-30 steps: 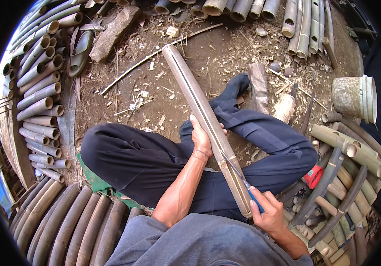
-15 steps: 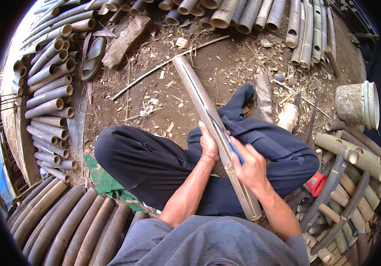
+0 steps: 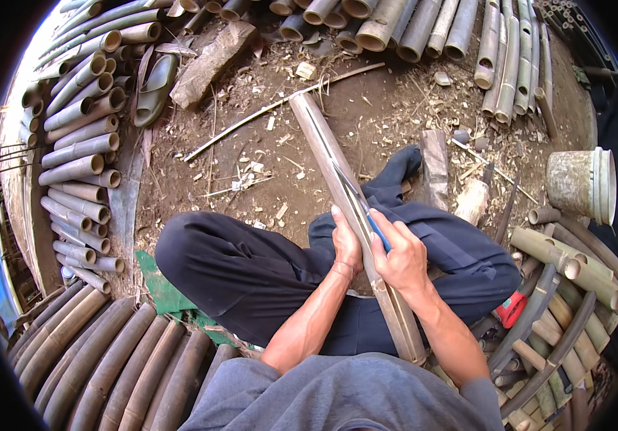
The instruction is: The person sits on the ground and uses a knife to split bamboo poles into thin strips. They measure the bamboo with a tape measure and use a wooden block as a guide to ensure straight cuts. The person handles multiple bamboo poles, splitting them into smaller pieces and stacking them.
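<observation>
A long bamboo tube (image 3: 317, 136) slants across my lap, its far end over the dirt floor and its near end by my waist. A narrow dark slit runs lengthwise along its upper side. My left hand (image 3: 347, 243) is wrapped round the tube's left side near the middle, thumb up. Closed round the blue handle of a knife (image 3: 380, 231), my right hand (image 3: 401, 257) lies over the tube slightly nearer to me. The knife's blade points away from me and lies along the slit. My fingers under the tube are hidden.
Bamboo tubes lie in rows at the left (image 3: 79, 169), far side (image 3: 377, 29) and lower left (image 3: 100, 359). Cut bamboo pieces (image 3: 567, 258) are piled at right, below a dirty bucket (image 3: 579, 185). A green clog (image 3: 155, 92), a wood block (image 3: 212, 65) and chips lie on the dirt.
My right hand and the knife have slid a little farther from me along the tube. My left hand keeps its hold. The whole view has shifted slightly.
</observation>
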Action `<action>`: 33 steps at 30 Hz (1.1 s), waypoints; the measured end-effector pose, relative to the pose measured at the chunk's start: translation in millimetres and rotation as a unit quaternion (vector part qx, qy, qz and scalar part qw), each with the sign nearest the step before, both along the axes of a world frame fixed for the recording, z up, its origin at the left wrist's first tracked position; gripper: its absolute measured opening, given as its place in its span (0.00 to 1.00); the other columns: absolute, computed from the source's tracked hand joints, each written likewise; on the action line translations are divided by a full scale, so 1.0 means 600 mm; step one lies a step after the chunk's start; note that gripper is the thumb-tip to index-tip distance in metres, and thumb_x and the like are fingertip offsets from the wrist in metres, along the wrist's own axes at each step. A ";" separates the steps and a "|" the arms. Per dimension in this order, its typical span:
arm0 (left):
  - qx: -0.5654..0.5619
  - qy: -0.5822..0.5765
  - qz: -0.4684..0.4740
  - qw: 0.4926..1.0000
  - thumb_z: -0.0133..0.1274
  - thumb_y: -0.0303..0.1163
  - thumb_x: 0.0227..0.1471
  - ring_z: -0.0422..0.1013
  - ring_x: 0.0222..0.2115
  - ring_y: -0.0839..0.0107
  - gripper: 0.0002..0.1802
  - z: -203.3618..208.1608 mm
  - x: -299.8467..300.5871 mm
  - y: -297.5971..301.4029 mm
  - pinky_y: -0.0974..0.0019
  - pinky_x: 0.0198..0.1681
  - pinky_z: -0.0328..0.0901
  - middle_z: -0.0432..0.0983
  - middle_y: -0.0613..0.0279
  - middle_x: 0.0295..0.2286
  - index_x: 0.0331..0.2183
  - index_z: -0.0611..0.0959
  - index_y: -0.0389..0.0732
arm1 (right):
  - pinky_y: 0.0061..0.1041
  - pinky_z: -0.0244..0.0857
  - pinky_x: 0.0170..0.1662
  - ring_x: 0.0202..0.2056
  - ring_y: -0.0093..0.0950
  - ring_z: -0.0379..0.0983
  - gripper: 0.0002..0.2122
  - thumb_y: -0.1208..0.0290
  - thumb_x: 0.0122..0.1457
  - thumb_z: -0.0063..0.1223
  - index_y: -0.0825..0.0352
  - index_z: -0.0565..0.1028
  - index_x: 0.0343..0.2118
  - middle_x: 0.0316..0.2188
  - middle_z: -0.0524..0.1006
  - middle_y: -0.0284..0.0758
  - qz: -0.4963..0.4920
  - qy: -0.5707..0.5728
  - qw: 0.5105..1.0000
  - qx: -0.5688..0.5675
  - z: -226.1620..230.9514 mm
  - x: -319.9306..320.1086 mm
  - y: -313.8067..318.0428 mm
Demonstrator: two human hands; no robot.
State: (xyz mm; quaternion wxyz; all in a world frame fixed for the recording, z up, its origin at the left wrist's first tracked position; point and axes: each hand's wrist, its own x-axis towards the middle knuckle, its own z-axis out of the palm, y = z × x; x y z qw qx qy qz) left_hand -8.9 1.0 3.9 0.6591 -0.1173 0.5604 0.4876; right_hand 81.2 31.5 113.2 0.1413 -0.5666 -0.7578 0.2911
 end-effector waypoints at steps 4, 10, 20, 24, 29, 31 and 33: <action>0.001 0.011 0.010 1.000 0.24 0.65 0.61 0.76 0.36 0.72 0.43 -0.009 0.004 0.007 0.64 0.41 0.72 0.79 0.61 0.35 0.44 0.80 0.38 | 0.36 0.70 0.34 0.30 0.44 0.75 0.18 0.74 0.53 0.54 0.64 0.76 0.49 0.29 0.76 0.43 -0.014 0.013 1.000 -0.025 0.001 -0.005 0.013; -0.019 0.058 -0.024 0.998 0.27 0.67 0.60 0.74 0.41 0.70 0.46 -0.005 0.000 0.011 0.64 0.45 0.69 0.78 0.58 0.40 0.49 0.78 0.35 | 0.37 0.70 0.36 0.31 0.44 0.76 0.18 0.73 0.53 0.54 0.64 0.76 0.49 0.29 0.77 0.44 -0.031 0.030 0.999 -0.014 -0.045 -0.054 0.052; -0.011 0.053 0.011 0.998 0.27 0.69 0.59 0.70 0.43 0.71 0.49 -0.034 0.015 0.001 0.66 0.49 0.65 0.76 0.56 0.42 0.49 0.76 0.29 | 0.44 0.72 0.37 0.33 0.47 0.77 0.18 0.65 0.55 0.51 0.54 0.74 0.51 0.32 0.77 0.43 -0.012 -0.032 0.999 -0.015 -0.092 -0.107 0.152; -0.041 0.060 -0.012 0.997 0.27 0.68 0.59 0.71 0.42 0.69 0.49 -0.021 0.009 0.005 0.65 0.48 0.66 0.77 0.55 0.41 0.47 0.76 0.28 | 0.43 0.73 0.39 0.35 0.46 0.78 0.19 0.66 0.56 0.51 0.55 0.73 0.52 0.33 0.78 0.44 -0.022 -0.050 0.998 -0.041 -0.102 -0.131 0.150; -0.044 0.067 -0.033 0.996 0.28 0.68 0.58 0.72 0.46 0.64 0.48 0.006 0.009 0.016 0.63 0.51 0.67 0.75 0.53 0.46 0.53 0.72 0.29 | 0.42 0.75 0.39 0.37 0.44 0.79 0.17 0.67 0.57 0.51 0.59 0.74 0.51 0.37 0.79 0.47 -0.045 -0.019 0.995 -0.082 -0.110 -0.164 0.197; -0.037 0.065 -0.029 0.997 0.28 0.68 0.59 0.72 0.46 0.64 0.48 -0.001 0.008 0.012 0.62 0.51 0.67 0.74 0.52 0.47 0.53 0.71 0.29 | 0.41 0.75 0.38 0.36 0.43 0.79 0.15 0.67 0.57 0.51 0.61 0.75 0.48 0.36 0.79 0.47 -0.016 -0.050 0.997 -0.051 -0.101 -0.169 0.204; -0.027 0.077 -0.031 0.996 0.28 0.68 0.59 0.73 0.46 0.64 0.48 -0.015 0.009 0.009 0.63 0.51 0.68 0.74 0.51 0.47 0.53 0.71 0.28 | 0.39 0.76 0.36 0.34 0.43 0.80 0.12 0.69 0.57 0.50 0.63 0.77 0.43 0.32 0.80 0.48 -0.013 -0.042 0.998 -0.038 -0.090 -0.177 0.211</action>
